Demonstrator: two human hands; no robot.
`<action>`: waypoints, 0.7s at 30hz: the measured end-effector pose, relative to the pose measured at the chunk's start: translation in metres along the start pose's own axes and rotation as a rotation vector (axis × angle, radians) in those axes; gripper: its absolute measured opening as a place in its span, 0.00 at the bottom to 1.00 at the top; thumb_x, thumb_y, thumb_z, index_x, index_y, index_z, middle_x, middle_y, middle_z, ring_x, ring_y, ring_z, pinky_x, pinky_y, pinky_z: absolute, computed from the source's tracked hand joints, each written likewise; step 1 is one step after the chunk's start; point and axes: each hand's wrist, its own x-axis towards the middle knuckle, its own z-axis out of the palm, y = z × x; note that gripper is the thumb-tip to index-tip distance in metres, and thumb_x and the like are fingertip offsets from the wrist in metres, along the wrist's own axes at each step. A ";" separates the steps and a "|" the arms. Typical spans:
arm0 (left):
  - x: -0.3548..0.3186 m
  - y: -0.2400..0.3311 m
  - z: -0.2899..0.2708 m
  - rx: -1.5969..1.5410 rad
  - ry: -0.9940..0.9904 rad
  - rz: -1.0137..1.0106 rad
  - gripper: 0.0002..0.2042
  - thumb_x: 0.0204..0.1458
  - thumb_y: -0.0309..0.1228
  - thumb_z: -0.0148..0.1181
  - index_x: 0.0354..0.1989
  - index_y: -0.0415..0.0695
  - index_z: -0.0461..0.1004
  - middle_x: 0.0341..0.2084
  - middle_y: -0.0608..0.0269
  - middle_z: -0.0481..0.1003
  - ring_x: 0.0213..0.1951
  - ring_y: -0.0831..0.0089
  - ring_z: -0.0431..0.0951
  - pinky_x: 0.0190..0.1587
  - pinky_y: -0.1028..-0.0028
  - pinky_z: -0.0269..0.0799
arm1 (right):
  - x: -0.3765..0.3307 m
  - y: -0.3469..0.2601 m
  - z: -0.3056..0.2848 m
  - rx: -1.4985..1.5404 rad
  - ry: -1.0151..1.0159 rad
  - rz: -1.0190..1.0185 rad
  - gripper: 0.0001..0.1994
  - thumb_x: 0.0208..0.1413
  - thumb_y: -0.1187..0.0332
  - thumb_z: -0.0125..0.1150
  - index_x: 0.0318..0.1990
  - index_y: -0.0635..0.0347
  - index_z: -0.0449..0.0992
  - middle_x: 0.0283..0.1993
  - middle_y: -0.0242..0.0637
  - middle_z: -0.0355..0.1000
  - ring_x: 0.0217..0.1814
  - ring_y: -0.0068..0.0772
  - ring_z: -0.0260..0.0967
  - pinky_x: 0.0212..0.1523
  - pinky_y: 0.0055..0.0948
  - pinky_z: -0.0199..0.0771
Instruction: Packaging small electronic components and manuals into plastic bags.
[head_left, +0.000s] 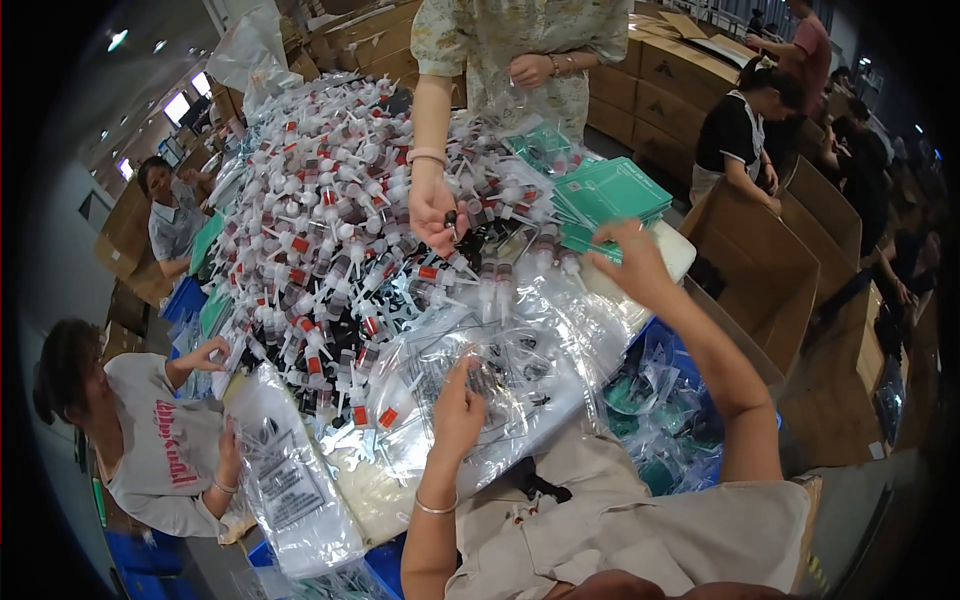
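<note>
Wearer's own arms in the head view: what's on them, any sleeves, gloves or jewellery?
Both forearms are bare, with no gloves. The left hand has a thin silver bangle at the wrist. The right hand shows no jewellery; that arm runs back to a short beige sleeve.

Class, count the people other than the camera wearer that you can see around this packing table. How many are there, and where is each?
At least 5: one across the table, two at the left, two by the cardboard boxes at upper right. More may be hidden at the dark right rim.
</note>
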 end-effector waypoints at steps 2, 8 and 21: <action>0.001 0.003 0.000 -0.017 -0.015 -0.045 0.31 0.41 0.16 0.47 0.60 0.42 0.58 0.48 0.55 0.69 0.23 0.71 0.70 0.29 0.75 0.68 | 0.023 0.028 0.002 -0.220 0.128 -0.106 0.17 0.43 0.58 0.65 0.35 0.60 0.72 0.38 0.42 0.69 0.45 0.47 0.63 0.46 0.39 0.62; 0.000 0.000 -0.002 -0.210 -0.027 -0.145 0.30 0.42 0.17 0.47 0.60 0.44 0.59 0.47 0.59 0.71 0.22 0.78 0.67 0.27 0.78 0.65 | 0.040 0.042 0.001 -0.264 -0.259 0.262 0.18 0.42 0.54 0.66 0.28 0.62 0.74 0.36 0.44 0.70 0.43 0.47 0.67 0.42 0.40 0.66; 0.009 -0.002 -0.004 -0.568 -0.095 -0.207 0.12 0.55 0.25 0.47 0.42 0.39 0.76 0.34 0.67 0.77 0.23 0.85 0.64 0.26 0.84 0.61 | 0.005 0.019 0.006 0.523 0.117 0.099 0.06 0.55 0.70 0.49 0.34 0.64 0.66 0.42 0.44 0.71 0.43 0.36 0.69 0.44 0.32 0.66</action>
